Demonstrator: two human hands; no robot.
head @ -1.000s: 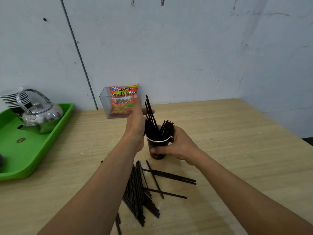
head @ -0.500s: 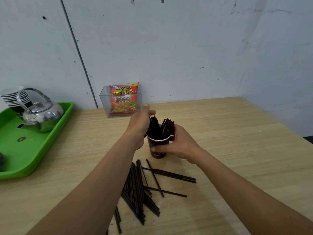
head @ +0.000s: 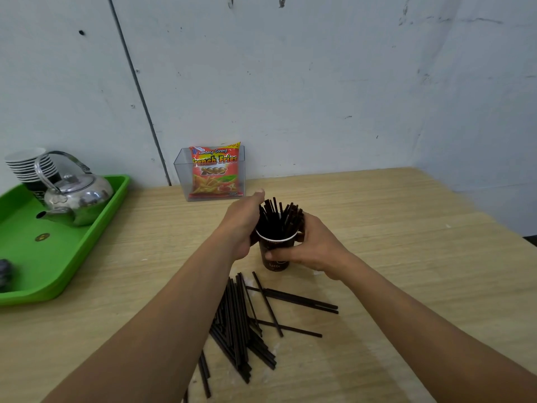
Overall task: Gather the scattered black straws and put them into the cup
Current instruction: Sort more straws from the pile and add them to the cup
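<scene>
The snack packet standing in the clear plastic box against the wall reads "Kentang Goreng" in small script and "French Fries" in large yellow letters, above a picture of fries. The dark brown paper cup carries pale lettering near its base that looks like "latte"; a smaller line under the rim is too blurred to read.

The cup stands upright on the wooden table, between the 2 hands, with a bunch of black straws fanned out of its mouth. The right hand is wrapped around the cup's right side, thumb across the front and fingers curled behind it. The left hand is pressed against the left side of the straw bunch at the rim, fingers cupped around the straws; whether it pinches any single straw cannot be told.

Nearer the camera, just in front of the cup, more loose straws lie flat on the table: a dense pile partly under the left forearm, and a few lying crosswise toward the right.

At the left, a green tray holds a shiny metal kettle and a stack of cups behind it.
</scene>
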